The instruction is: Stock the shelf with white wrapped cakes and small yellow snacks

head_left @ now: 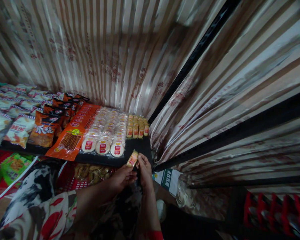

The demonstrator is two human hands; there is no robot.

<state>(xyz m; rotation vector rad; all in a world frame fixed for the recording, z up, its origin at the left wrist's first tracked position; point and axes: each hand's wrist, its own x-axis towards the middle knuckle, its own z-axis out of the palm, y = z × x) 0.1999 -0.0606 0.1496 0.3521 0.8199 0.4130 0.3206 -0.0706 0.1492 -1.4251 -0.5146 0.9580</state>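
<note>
In front of the dark shelf's edge, a small yellow wrapped snack [132,159] with a red and white label is held between my two hands. My left hand [122,178] pinches its lower end, fingers curled. My right hand [143,166] grips its right side with thumb and fingertips. Similar small yellow packets [135,130] stand in rows at the shelf's right end. Beside them are rows of round white wrapped crackers [103,146] with red labels.
Left along the black shelf [141,146] are a flat orange packet [71,133], orange-black snack bags [43,130] and white bags [19,128]. Below is a red basket [70,183] with yellowish packets [92,173]. Black metal bars [215,140] and striped sheeting [110,50] border the shelf.
</note>
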